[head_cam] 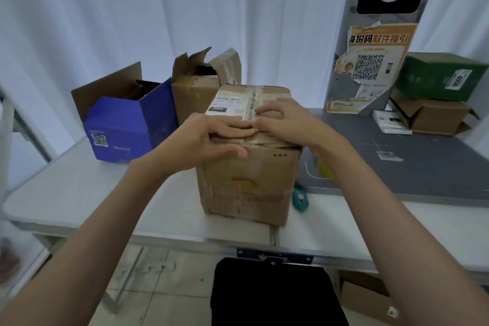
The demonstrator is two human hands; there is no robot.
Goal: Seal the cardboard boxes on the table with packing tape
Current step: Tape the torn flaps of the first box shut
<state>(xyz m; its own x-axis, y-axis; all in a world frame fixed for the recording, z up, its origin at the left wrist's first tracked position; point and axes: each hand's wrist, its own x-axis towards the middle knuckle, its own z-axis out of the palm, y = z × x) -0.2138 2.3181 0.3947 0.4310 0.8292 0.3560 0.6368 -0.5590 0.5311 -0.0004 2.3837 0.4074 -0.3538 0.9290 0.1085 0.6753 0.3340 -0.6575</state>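
While the brown box (246,156) stands at the bench (79,188) centre, its top flaps are pressed down along the seam by both hands: the left hand (211,137) lies flat with straight fingers, the right hand (283,119) with loosely bent fingers, nothing gripped. Closing appears in hand; taping is judged next. A blue box (121,130) and torn box (195,87) wait open at eleven o'clock. No tape roll is identified.

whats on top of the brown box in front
Both hands, left hand and right hand, press on the brown box top, beside a white shipping label. The seam beneath them is covered.
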